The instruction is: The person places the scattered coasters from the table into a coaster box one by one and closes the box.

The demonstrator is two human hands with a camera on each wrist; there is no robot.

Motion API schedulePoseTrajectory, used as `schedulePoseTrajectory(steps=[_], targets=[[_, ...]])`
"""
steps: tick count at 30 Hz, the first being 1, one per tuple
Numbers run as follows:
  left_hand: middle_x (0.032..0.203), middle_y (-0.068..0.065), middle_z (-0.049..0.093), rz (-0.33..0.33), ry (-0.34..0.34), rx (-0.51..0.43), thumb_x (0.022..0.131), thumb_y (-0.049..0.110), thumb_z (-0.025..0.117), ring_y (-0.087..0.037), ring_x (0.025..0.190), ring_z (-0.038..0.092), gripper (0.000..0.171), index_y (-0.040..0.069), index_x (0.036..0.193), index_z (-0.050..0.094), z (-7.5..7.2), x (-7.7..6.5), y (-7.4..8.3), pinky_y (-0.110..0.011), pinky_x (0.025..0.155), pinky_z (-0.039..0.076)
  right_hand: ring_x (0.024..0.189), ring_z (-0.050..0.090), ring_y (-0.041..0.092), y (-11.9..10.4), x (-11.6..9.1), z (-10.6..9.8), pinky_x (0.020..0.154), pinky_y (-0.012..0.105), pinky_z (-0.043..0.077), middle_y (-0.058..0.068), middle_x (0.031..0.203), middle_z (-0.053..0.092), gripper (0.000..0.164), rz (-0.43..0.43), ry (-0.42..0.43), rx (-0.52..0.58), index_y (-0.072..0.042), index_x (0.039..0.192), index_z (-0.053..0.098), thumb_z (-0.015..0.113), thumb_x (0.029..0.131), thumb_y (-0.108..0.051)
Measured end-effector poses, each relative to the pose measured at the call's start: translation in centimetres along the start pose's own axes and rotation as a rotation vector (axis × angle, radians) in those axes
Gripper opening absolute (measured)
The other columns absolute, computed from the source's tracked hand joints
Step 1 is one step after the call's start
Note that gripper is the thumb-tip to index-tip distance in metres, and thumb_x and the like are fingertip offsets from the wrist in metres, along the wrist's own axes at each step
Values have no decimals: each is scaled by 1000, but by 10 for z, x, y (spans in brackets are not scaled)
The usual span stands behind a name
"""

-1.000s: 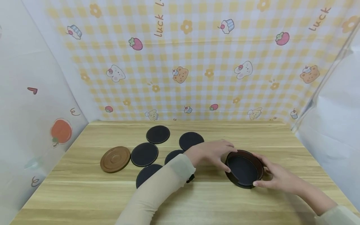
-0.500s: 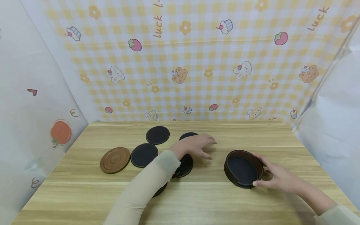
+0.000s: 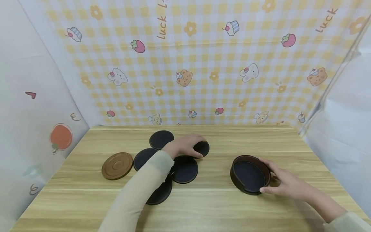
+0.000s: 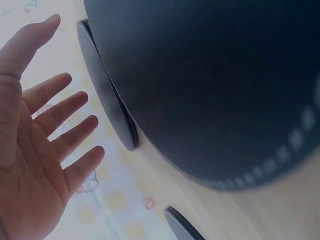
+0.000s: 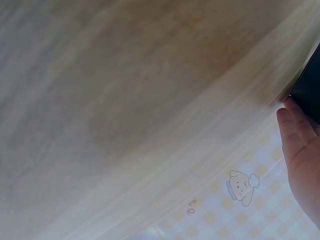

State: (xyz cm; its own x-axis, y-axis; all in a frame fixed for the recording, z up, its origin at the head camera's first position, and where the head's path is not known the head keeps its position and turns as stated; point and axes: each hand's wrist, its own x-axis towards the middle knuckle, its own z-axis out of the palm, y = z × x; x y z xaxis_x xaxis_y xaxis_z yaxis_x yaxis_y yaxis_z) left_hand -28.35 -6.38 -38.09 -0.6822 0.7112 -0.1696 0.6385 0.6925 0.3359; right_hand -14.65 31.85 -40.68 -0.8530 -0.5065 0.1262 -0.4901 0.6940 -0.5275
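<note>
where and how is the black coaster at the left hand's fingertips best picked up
Likely pinch the coaster across its near and far rim, left hand coming from above: it lies flat and thin, its round edge offering little height to grip.

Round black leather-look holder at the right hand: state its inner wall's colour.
The inner wall is dark reddish brown, clearest in the head view.

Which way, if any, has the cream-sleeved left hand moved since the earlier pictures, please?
Yes: in the head view, the left hand moved left, away from the round, black, brown-lined, leather-look holder.
</note>
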Motion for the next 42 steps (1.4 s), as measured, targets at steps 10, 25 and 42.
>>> schedulePoseTrajectory(steps=[10,25,42], targets=[[157,-9,39,-72,-23,18,87,42,74,-27,143,41,76,17,151,43,-5,-3,-18,-44,115,36,125,49,-2,4,0,0,83,23,56,22,137,58,95,-28,-16,35,-7,154,29,84,80,-31],[160,-3,37,-127,-39,63,79,51,79,-27,146,37,88,23,153,40,0,2,-16,-45,115,36,123,53,3,3,0,0,83,24,56,18,134,61,96,-26,-11,27,-8,154,29,84,79,-32],[150,-4,48,-150,-42,103,81,47,78,-25,136,45,82,23,151,43,-1,4,-10,-42,109,42,123,57,13,3,0,-1,83,25,56,20,135,60,96,-5,-17,9,-7,153,29,84,79,-34]])
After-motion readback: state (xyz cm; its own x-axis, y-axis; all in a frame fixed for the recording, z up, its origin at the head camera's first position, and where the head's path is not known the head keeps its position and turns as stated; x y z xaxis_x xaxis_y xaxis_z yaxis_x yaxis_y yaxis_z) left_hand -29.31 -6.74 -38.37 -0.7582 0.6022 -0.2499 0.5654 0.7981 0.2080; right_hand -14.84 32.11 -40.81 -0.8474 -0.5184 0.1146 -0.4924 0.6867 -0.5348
